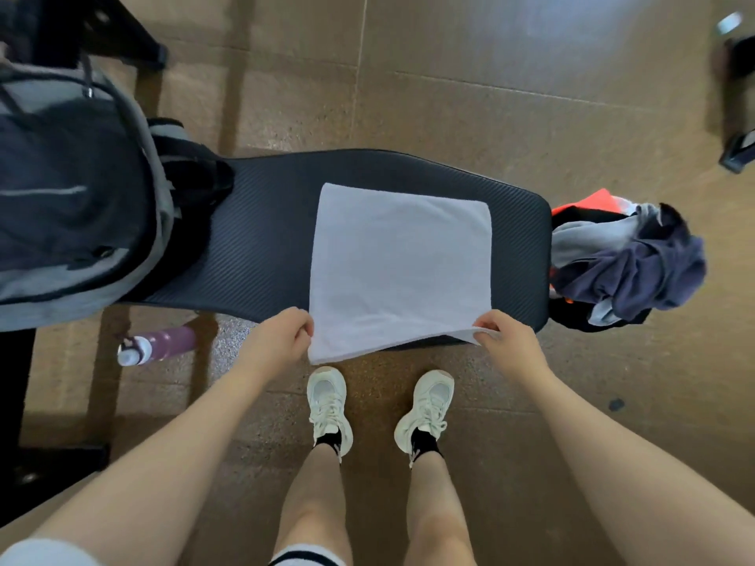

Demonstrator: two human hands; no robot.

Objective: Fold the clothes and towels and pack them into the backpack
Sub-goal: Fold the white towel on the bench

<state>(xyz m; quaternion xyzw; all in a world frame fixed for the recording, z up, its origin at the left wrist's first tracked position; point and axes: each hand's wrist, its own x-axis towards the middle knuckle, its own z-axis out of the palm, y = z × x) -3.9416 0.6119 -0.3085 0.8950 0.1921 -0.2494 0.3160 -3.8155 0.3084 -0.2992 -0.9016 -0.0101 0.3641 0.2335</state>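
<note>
Two hands, left hand [282, 337] and right hand [504, 341], each pinch a near corner of the white towel [400, 263] on the bench [253, 255]. Risk: uneven lift skews the fold; overhanging edge slides floorward.

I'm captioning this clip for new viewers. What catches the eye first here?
The white towel, spread on the black bench at centre, with the left hand and right hand pinching its near corners. Next, the grey backpack on the bench's left end and the heap of clothes at its right.
</note>
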